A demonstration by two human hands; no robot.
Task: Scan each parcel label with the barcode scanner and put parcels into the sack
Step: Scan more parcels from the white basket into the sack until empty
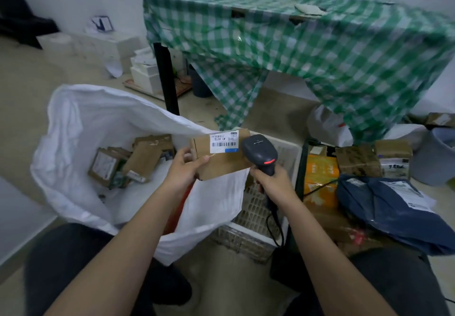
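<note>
My left hand [186, 168] grips a brown cardboard parcel [221, 158] by its left end, holding it above the right rim of the white sack [81, 128]. Its white barcode label [223, 141] faces up. My right hand [273, 182] holds the dark barcode scanner [259, 152] by its handle; the scanner head sits right beside the label, with a red light showing on it. Several brown parcels [128, 160] lie inside the open sack.
A white slatted crate [256, 217] stands under the scanner. To the right lie an orange box [320, 180], brown parcels [358, 159] and a dark blue mailer bag [394, 210]. A table with a green checked cloth [295, 45] stands behind. A grey bin [435, 160] is far right.
</note>
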